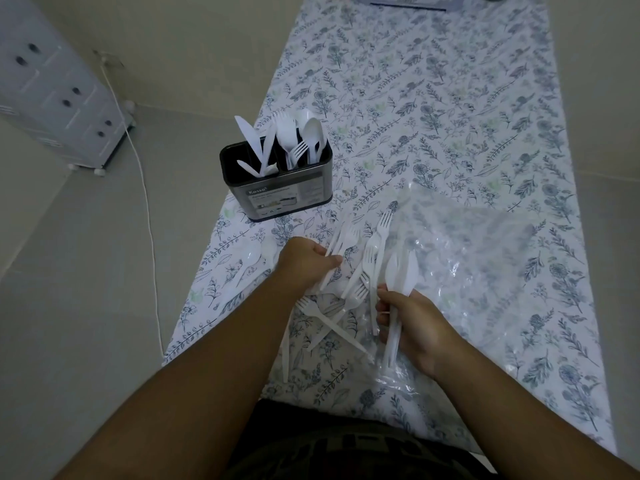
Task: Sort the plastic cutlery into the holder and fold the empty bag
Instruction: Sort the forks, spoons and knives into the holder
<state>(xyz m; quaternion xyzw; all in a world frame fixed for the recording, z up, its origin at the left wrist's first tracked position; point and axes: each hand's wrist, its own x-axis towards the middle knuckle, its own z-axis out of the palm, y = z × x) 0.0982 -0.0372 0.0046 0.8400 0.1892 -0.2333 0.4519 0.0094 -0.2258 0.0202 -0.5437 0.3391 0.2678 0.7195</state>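
A black and steel cutlery holder (277, 188) stands at the table's left edge, with white knives in its left slot and forks and spoons in its right. Below it lies a loose pile of white plastic forks (360, 282). My left hand (304, 261) grips a few forks from the pile. My right hand (412, 317) holds a bunch of white knives (401, 271) upright by their handles. A clear plastic bag (478, 258) lies crumpled flat to the right of the pile. Two white spoons (249, 261) lie left of my left hand.
A floral tablecloth (433, 116) covers the long table. A grey tray (408, 3) sits at the far end. On the floor to the left stand a white drawer cabinet (59, 98) and a white cable (145, 202).
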